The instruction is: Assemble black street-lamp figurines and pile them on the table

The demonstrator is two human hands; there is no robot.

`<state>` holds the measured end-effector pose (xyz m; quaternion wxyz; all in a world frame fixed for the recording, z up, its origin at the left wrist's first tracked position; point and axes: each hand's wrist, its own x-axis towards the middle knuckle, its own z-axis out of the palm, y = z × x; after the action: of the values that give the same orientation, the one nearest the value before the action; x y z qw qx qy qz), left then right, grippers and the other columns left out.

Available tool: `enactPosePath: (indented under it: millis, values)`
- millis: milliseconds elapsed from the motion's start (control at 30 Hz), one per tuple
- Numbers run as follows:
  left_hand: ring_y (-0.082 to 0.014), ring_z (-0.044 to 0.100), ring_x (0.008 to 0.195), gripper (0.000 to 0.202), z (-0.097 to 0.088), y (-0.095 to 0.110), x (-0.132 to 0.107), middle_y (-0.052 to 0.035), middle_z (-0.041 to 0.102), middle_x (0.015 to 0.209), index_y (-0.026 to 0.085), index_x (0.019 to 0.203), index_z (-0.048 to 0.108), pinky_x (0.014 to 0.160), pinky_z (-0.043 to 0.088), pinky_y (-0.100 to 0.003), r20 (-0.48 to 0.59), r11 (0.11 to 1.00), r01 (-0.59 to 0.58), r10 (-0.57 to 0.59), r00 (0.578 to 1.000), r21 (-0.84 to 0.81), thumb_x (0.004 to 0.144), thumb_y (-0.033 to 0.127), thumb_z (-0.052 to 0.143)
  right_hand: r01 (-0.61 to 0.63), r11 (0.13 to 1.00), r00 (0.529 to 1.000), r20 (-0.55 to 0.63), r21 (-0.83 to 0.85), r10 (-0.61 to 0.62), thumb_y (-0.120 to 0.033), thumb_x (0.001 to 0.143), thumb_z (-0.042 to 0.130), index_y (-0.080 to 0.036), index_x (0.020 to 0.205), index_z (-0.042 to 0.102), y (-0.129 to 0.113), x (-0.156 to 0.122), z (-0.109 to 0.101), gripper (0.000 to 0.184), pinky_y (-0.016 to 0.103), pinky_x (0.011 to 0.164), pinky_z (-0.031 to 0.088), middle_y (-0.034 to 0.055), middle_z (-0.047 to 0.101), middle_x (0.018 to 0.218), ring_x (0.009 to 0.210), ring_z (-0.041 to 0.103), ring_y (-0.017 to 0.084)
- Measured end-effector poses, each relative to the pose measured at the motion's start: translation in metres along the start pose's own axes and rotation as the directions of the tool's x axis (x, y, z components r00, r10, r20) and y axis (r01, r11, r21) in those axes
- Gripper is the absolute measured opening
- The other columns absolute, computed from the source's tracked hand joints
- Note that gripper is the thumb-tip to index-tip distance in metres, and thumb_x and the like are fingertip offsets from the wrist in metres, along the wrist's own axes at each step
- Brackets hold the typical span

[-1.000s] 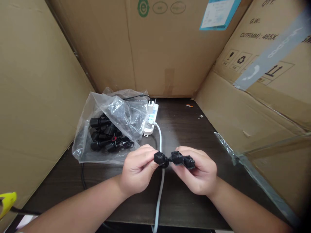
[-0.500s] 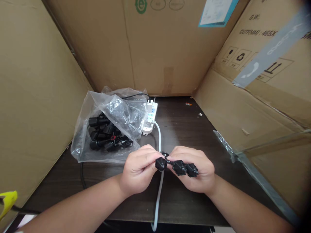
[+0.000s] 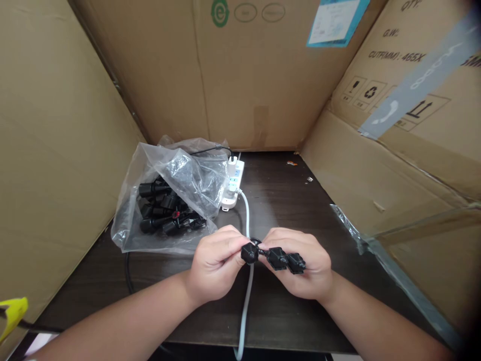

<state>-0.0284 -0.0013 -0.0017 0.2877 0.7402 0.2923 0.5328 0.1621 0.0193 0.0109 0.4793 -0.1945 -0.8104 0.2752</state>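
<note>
My left hand (image 3: 215, 263) and my right hand (image 3: 302, 263) hold a black moulded plastic cable connector (image 3: 276, 258) between them above the dark table. It has several faceted lumps in a row, and a small black loop of cable (image 3: 256, 241) shows behind it. My left fingers pinch its left end, while my right fingers wrap its middle and right end. A white cable (image 3: 246, 301) runs under my hands. To the left, a clear plastic bag (image 3: 191, 185) holds several similar black connectors (image 3: 161, 215), one with a red mark.
A white power strip (image 3: 233, 183) with a plug in it stands at the back of the dark wooden table (image 3: 285, 200). Cardboard box walls (image 3: 67, 150) enclose the left, back and right sides. A black cable lies left of the bag, and a yellow object (image 3: 13, 313) sits at the lower left.
Compared with a second ago, my hands have drawn closer together and turned the connector, so the small cable loop now shows behind it instead of below it. The bag and power strip have not moved.
</note>
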Motion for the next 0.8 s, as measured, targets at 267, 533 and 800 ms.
enactPosePath:
  millis: [267,533,800]
  values:
    - [-0.0163,0.059,0.065,0.018,0.0,-0.001,0.0,-0.0061,0.068,0.071,0.02,0.093,0.073,0.065,0.048,-0.031,-0.002,1.0,-0.005,0.005,1.0,-0.023,0.089,0.013,0.057,0.01,1.0,1.0,0.003,0.025,-0.01,-0.003,0.078,0.061,-0.02,0.097,0.068,0.001,0.0,0.0,0.026,0.03,0.059,0.052,0.006,0.069,0.074,0.064,0.064,0.018]
    - [-0.0152,0.056,0.063,0.021,0.002,0.0,0.002,-0.0041,0.063,0.064,0.017,0.075,0.075,0.061,0.046,-0.027,-0.092,0.954,0.295,-0.298,0.95,-0.049,0.088,0.027,0.062,-0.178,0.983,0.983,-0.043,0.052,0.18,-0.019,0.08,0.069,-0.019,0.088,0.065,0.004,0.003,0.005,0.008,0.028,0.058,0.053,0.0034,0.064,0.071,0.059,0.06,0.015]
    - [-0.0138,0.06,0.066,0.021,0.01,-0.006,0.007,-0.0036,0.068,0.069,0.013,0.075,0.075,0.067,0.052,-0.027,-0.162,0.606,0.444,-0.692,0.704,-0.66,0.075,0.034,0.077,-0.373,0.927,0.928,0.025,0.041,0.372,-0.031,0.074,0.076,-0.017,0.11,0.061,0.012,-0.002,0.007,0.042,0.035,0.081,0.057,0.008,0.065,0.096,0.084,0.064,0.02]
